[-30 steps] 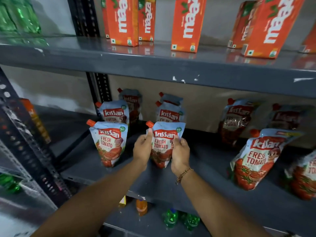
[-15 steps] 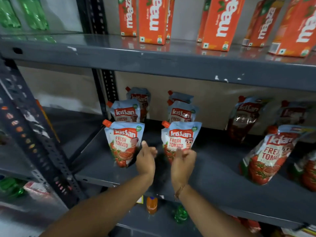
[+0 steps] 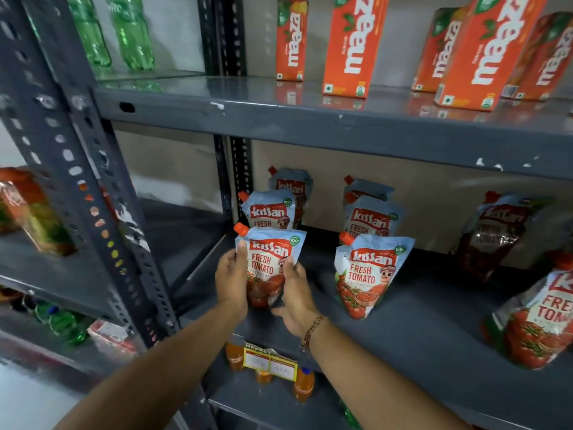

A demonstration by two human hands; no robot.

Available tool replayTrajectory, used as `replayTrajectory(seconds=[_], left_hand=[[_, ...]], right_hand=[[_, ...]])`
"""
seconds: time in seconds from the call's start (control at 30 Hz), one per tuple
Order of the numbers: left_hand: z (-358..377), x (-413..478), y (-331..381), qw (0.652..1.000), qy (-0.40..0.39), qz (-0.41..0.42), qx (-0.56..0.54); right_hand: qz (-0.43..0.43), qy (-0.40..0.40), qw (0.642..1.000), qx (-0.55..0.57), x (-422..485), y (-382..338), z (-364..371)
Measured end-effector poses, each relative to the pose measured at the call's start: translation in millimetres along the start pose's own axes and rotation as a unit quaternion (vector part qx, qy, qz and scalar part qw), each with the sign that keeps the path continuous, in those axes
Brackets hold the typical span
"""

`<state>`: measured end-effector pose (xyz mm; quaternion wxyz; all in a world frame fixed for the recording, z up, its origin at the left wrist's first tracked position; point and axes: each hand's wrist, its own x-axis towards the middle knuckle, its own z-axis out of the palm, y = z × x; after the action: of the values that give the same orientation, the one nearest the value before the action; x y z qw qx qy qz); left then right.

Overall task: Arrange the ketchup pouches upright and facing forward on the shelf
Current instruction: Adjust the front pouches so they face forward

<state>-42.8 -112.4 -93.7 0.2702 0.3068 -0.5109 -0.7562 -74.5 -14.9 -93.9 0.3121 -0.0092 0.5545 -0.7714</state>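
Note:
Several Kissan ketchup pouches stand on the grey middle shelf [image 3: 418, 330]. The front-left pouch [image 3: 269, 262] is upright and faces forward. My left hand [image 3: 232, 280] grips its left side and my right hand [image 3: 294, 293] presses its right side. To its right a second front pouch [image 3: 366, 274] stands free, upright, label forward. Two more pouches [image 3: 269, 209] stand behind the held one and two [image 3: 370, 217] behind the second. At the far right a pouch [image 3: 536, 321] leans, and a shadowed one [image 3: 496, 231] stands against the back wall.
Orange Maaza cartons [image 3: 350, 45] line the upper shelf, with green bottles [image 3: 130, 29] to their left. A perforated steel upright [image 3: 93, 187] stands left of my hands. Orange drink bottles [image 3: 302, 386] and a yellow price tag [image 3: 269, 363] sit below the shelf edge.
Both hands let go of the second front pouch, moved left, and now hold the front-left pouch. The view has shifted left and closer.

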Motion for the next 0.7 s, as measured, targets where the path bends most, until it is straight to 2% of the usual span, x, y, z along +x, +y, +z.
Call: replayTrajectory(seconds=[0.2, 0.7], left_hand=[[-1.4, 12.0, 7.6, 1.0, -0.016, -0.006, -0.006], [-4.1, 14.5, 12.6, 0.999, -0.033, -0.01, 0.008]], right_hand=[[-0.034, -0.008, 0.999, 0.021, 10.7, 1.6, 4.1], [-0.056, -0.006, 0.998, 0.007, 23.0, 3.0, 4.8]])
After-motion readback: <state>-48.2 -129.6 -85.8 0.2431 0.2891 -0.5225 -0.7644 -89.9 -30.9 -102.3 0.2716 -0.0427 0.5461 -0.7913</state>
